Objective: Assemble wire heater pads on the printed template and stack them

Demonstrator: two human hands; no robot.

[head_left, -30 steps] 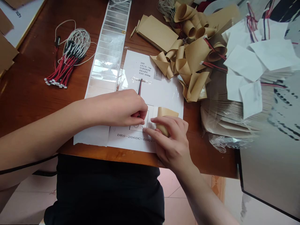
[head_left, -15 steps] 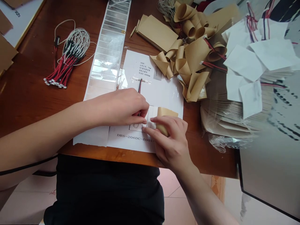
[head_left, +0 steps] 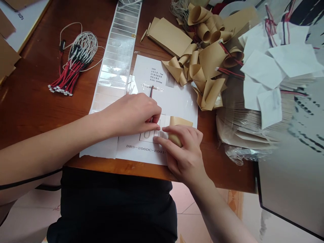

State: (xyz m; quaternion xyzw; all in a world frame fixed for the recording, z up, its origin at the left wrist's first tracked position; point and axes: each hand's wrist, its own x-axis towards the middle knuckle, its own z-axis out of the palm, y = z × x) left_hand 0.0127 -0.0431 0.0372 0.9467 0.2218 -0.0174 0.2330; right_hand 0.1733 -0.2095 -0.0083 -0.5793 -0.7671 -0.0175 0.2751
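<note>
My left hand (head_left: 139,113) is closed, its thumb and index tip together over a white printed sheet (head_left: 174,96). What it pinches is too small to make out. A dark, thin cable (head_left: 151,92) runs from a clear tape strip down under this hand. My right hand (head_left: 186,143) rests just to the right, thumb and index apart, their tips on the sheet near a white wire loop (head_left: 147,134) inside a printed rectangle. Beneath its fingers lies a curled piece of tan paper (head_left: 181,120).
Left of the sheet runs a strip of silvery labels (head_left: 115,57). Further left lies a bundle of red, black and white wires (head_left: 78,57). Curled tan papers (head_left: 202,71) and a tan pad (head_left: 170,35) are behind. White wired pads (head_left: 263,67) pile up at right.
My left fingertips have shifted slightly right and up, baring more of the wire loop. The right hand stays almost where it was.
</note>
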